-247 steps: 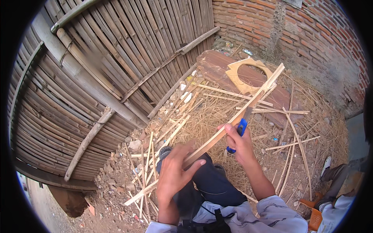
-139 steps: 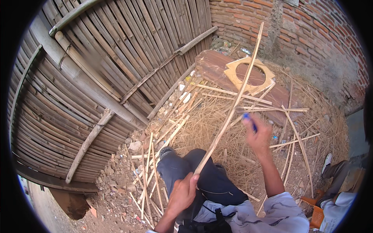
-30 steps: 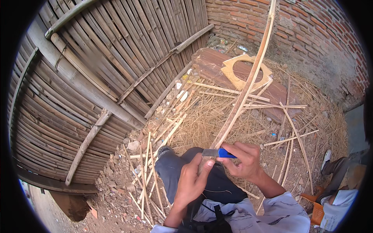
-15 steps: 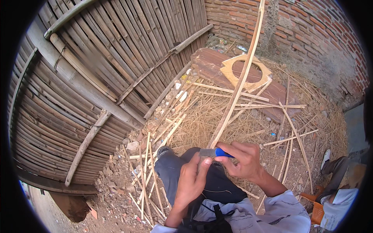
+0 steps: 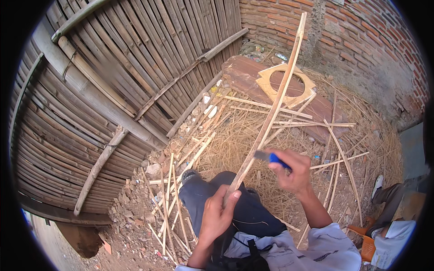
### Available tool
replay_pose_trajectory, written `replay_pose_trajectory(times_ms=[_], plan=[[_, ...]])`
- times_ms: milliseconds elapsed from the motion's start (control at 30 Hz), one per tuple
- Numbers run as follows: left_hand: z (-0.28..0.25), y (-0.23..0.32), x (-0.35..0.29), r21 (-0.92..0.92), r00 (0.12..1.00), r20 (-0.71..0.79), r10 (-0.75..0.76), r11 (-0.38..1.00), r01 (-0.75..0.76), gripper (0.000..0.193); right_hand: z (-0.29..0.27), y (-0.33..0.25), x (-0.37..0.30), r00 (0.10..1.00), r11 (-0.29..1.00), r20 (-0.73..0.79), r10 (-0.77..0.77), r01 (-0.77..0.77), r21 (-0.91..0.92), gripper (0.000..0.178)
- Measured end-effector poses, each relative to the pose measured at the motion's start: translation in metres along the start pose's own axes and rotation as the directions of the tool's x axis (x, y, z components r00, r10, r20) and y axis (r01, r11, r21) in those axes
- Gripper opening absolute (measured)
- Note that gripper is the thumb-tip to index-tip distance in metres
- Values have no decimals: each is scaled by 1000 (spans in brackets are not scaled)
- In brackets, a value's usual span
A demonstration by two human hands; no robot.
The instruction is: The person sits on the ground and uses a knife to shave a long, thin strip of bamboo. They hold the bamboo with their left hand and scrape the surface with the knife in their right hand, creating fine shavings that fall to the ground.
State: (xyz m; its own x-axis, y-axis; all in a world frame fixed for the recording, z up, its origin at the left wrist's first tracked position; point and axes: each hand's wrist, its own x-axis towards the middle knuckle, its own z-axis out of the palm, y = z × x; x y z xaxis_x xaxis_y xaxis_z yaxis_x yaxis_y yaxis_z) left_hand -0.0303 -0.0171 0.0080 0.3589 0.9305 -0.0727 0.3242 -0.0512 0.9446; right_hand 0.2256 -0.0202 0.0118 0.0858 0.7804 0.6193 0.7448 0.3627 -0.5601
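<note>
A long, slightly bowed bamboo strip (image 5: pixel 271 115) slants from my lap up toward the brick wall. My left hand (image 5: pixel 216 217) is closed round its near end, with the thumb lying along it. In my right hand (image 5: pixel 293 172) is a knife (image 5: pixel 279 161) with a blue handle and a short, broad grey blade. The blade points left and lies at the strip's right edge, well beyond my left hand; motion blurs it, so I cannot tell whether it touches. My legs in dark trousers are under both hands.
Bamboo slats form a wall (image 5: pixel 104 90) on the left, facing a brick wall (image 5: pixel 357 49). Cut strips (image 5: pixel 168 203) and straw litter the ground. A brown board (image 5: pixel 239 74) bears a wooden frame with a round hole (image 5: pixel 266 86). Another person (image 5: pixel 393 239) sits at the right edge by an orange chair (image 5: pixel 368 248).
The knife and my right hand have moved up and away from my left hand, along the strip. My left hand has come slightly lower and nearer with the strip, whose far tip now shows.
</note>
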Motion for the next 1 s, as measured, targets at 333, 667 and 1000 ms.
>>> replay_pose_trajectory(times_ms=[333, 667, 1000], plan=[[7, 8, 5, 101, 985, -73, 158, 983, -150, 26, 34, -26, -25, 994, 996, 65, -90, 89, 22, 30], [6, 6, 8, 93, 985, -69, 158, 984, -151, 30, 32, -24, -22, 991, 989, 40, -124, 127, -74, 32], [-3, 10, 9, 98, 996, -12, 87, 992, -85, 26, 31, -21, -15, 988, 983, 29, -153, 155, -100, 31]])
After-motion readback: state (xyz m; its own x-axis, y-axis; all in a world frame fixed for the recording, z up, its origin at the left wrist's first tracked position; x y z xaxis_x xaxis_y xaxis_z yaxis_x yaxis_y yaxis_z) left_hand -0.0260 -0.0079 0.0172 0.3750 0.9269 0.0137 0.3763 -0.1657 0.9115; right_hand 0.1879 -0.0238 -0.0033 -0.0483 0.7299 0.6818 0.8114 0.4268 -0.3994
